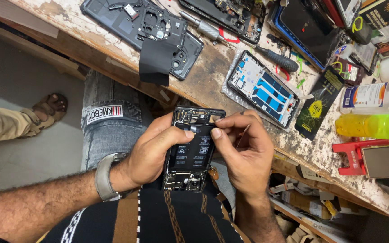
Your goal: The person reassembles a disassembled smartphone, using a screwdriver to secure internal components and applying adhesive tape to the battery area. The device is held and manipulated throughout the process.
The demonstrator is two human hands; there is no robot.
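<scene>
Here, in the head view, the left hand [151, 150] wraps around the left edge of an opened phone [192, 150], its back cover off and its black battery and circuit boards showing; the thumb lies across the battery, so this hand is closed on the phone. The right hand [241, 150] pinches narrowly at the phone's upper right, thumb and forefinger tips together just beside the left thumb tip; whether something small sits between them cannot be told. The phone is held upright over the person's lap, above the jeans [109, 128] and the striped cloth [158, 220]. A wristwatch [106, 177] sits on the left wrist, below the grip. Beyond the grip, on the worn workbench [212, 72], lie a phone frame with blue parts [264, 90] up and right, a dismantled dark phone back [145, 31] up and left, and a screwdriver [278, 58] farther up. Well to the right stands a yellow-green bottle [374, 127]. Far left, a sandalled foot [46, 110] of another person rests on the floor.
</scene>
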